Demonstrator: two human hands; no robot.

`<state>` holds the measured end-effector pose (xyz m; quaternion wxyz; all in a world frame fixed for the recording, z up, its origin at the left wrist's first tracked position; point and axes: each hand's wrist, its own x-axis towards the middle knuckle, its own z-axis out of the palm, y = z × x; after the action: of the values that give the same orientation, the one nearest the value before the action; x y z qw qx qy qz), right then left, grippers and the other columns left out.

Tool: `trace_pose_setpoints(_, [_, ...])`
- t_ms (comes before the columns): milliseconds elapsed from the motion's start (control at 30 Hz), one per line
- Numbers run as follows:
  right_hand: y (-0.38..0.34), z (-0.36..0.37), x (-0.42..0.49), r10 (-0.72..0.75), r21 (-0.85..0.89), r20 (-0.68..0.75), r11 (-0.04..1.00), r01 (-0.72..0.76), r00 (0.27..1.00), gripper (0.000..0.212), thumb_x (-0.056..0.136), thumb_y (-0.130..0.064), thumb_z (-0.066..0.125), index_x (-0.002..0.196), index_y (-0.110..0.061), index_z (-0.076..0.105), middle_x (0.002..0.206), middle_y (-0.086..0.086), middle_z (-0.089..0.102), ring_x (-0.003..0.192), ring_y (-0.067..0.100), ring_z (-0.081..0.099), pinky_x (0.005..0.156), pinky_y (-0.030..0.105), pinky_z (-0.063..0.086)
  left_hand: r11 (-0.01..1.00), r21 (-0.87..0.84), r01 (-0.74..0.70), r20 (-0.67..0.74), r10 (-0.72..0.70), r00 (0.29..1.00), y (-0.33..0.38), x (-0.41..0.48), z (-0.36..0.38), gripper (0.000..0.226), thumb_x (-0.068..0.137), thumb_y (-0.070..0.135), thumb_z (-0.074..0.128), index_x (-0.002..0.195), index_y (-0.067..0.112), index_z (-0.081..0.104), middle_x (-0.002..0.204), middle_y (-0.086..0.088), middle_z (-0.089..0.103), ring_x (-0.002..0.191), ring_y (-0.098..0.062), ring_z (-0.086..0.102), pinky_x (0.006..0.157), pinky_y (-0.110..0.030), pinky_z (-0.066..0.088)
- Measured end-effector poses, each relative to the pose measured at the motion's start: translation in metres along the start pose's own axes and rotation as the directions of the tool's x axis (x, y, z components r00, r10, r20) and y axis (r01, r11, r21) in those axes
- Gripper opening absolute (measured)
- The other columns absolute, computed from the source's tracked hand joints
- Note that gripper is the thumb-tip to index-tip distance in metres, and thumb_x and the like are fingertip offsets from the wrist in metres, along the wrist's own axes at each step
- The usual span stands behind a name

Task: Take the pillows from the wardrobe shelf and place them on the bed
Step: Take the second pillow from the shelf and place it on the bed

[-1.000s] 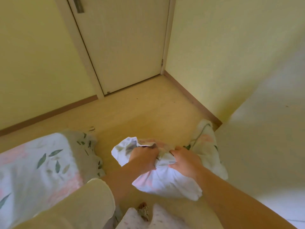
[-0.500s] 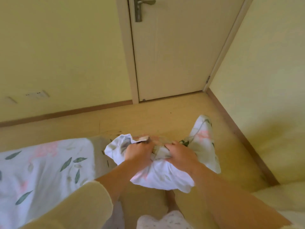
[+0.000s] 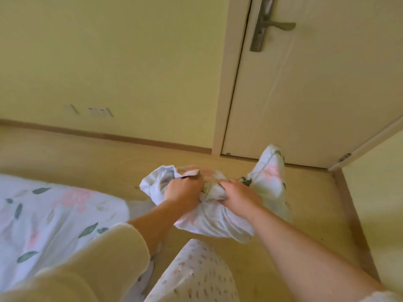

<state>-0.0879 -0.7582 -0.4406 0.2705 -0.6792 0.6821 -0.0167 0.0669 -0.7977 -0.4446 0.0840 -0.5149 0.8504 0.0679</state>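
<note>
I hold a white pillow point(image 3: 220, 221) with a pink flower and green leaf print out in front of me, above the wooden floor. My left hand point(image 3: 182, 189) grips its bunched top edge on the left, and my right hand point(image 3: 237, 196) grips the same edge beside it. The pillow hangs down from both fists, one corner sticking up to the right. The bed point(image 3: 50, 216), covered in a matching floral sheet, lies at the lower left, just left of my left arm. No wardrobe is in view.
A closed cream door point(image 3: 316, 88) with a metal lever handle point(image 3: 268, 25) stands ahead on the right. A yellow wall with wall plates point(image 3: 96, 111) and a brown skirting board runs to its left. Another wall closes in at far right. My patterned trouser leg point(image 3: 196, 275) shows below.
The view has swung left and up: the door slid to the right and the bed takes up more of the lower left. Both hands keep the same grip on the pillow.
</note>
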Motion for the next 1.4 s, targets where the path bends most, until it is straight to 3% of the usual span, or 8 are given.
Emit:
trace_pose_setpoints(333, [-0.050, -0.039, 0.189, -0.188, -0.071, 0.105, 0.978, 0.196, 0.977, 0.034, 0.087, -0.032, 0.054, 0.119, -0.023, 0.053, 0.120, 0.008, 0.055, 0.110, 0.031, 0.057, 0.086, 0.038, 0.048, 0.969, -0.113, 0.222, 0.008, -0.222, 0.975, -0.121, 0.125, -0.007, 0.028, 0.086, 0.023, 0.051, 0.110, 0.009, 0.048, 0.093, -0.007, 0.067, 0.083, -0.030, 0.066, 0.056, -0.031, 0.041])
trace_pose_setpoints(667, [-0.163, -0.074, 0.364, -0.394, -0.166, 0.251, 0.883, 0.440, 0.884, 0.040, 0.087, -0.034, 0.055, 0.125, -0.023, 0.048, 0.127, 0.010, 0.050, 0.115, 0.031, 0.054, 0.086, 0.036, 0.045, 0.834, -0.207, 0.511, 0.077, -0.507, 0.858, -0.269, 0.198, -0.040, 0.020, 0.086, 0.026, 0.052, 0.102, 0.014, 0.056, 0.095, -0.004, 0.068, 0.086, -0.027, 0.066, 0.058, -0.030, 0.044])
trace_pose_setpoints(800, [-0.216, -0.076, 0.418, -0.477, -0.166, 0.322, 0.822, 0.544, 0.818, 0.045, 0.088, -0.035, 0.054, 0.131, -0.025, 0.044, 0.132, 0.009, 0.048, 0.118, 0.030, 0.052, 0.088, 0.034, 0.044, 0.673, -0.293, 0.679, 0.143, -0.671, 0.727, -0.322, 0.209, -0.052, 0.016, 0.091, 0.019, 0.042, 0.095, 0.014, 0.057, 0.098, -0.006, 0.068, 0.092, -0.027, 0.065, 0.072, -0.036, 0.053])
trace_pose_setpoints(933, [-0.276, -0.072, 0.479, -0.557, -0.160, 0.384, 0.746, 0.647, 0.736, 0.043, 0.089, -0.036, 0.053, 0.129, -0.025, 0.045, 0.133, 0.009, 0.048, 0.118, 0.030, 0.052, 0.088, 0.035, 0.043, 0.654, -0.228, 0.722, 0.086, -0.725, 0.684, -0.391, 0.221, -0.049, 0.016, 0.086, 0.023, 0.050, 0.098, 0.015, 0.056, 0.097, -0.004, 0.068, 0.088, -0.026, 0.066, 0.069, -0.034, 0.054])
trace_pose_setpoints(1167, [-0.384, -0.074, 0.592, -0.643, -0.130, 0.493, 0.612, 0.780, 0.586, 0.043, 0.089, -0.035, 0.053, 0.130, -0.027, 0.044, 0.137, 0.007, 0.048, 0.120, 0.030, 0.052, 0.091, 0.038, 0.043, 0.569, -0.207, 0.795, 0.159, -0.783, 0.602, -0.520, 0.253, -0.065, 0.036, 0.081, 0.040, 0.059, 0.109, 0.019, 0.054, 0.107, -0.002, 0.067, 0.098, -0.026, 0.064, 0.075, -0.034, 0.053])
trace_pose_setpoints(1267, [-0.435, -0.072, 0.633, -0.678, -0.109, 0.518, 0.552, 0.827, 0.521, 0.041, 0.088, -0.033, 0.054, 0.128, -0.027, 0.046, 0.136, 0.006, 0.051, 0.118, 0.030, 0.054, 0.090, 0.038, 0.044, 0.503, -0.211, 0.838, 0.183, -0.822, 0.539, -0.568, 0.259, -0.081, 0.044, 0.083, 0.040, 0.058, 0.118, 0.015, 0.048, 0.115, -0.006, 0.064, 0.106, -0.028, 0.061, 0.077, -0.034, 0.049])
trace_pose_setpoints(1400, [-0.504, -0.053, 0.667, -0.728, -0.091, 0.527, 0.465, 0.880, 0.439, 0.035, 0.089, -0.031, 0.053, 0.123, -0.024, 0.048, 0.130, 0.009, 0.054, 0.115, 0.031, 0.054, 0.087, 0.037, 0.045, 0.390, -0.208, 0.897, 0.175, -0.887, 0.427, -0.626, 0.247, -0.091, 0.038, 0.087, 0.036, 0.052, 0.116, 0.012, 0.047, 0.113, -0.008, 0.064, 0.102, -0.029, 0.063, 0.075, -0.034, 0.050])
